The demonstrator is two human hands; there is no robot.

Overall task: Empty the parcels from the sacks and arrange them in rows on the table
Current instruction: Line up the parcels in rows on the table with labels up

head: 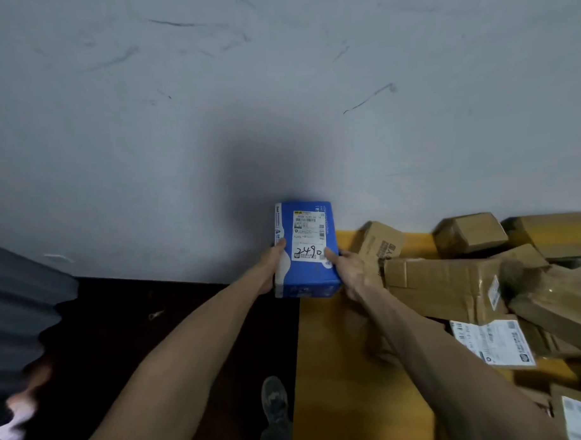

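The yellow table point(337, 366) is carrying a heap of brown boxes point(442, 280) on my right. I am holding the blue parcel point(305, 249) at the table's left edge, left hand point(272, 266) and right hand point(348, 270) gripping its opposite sides.

A pale grey-white wall point(278, 88) fills the view from 9 o'clock round to 3 o'clock, its paint scuffed with thin dark streaks, the longest toward 1 o'clock. A soft dark shadow point(274, 174) sits on it at the centre. The light is dim and cool. Below, from 6 to 8 o'clock, a very dark floor point(138, 324) meets the wall's foot. A yellow-topped table point(337, 366) runs from 6 to 4 o'clock, set against the wall. At 9 o'clock stands a ribbed grey sheet point(21, 295), blurred, with a bright glare point(13, 417) beneath it.
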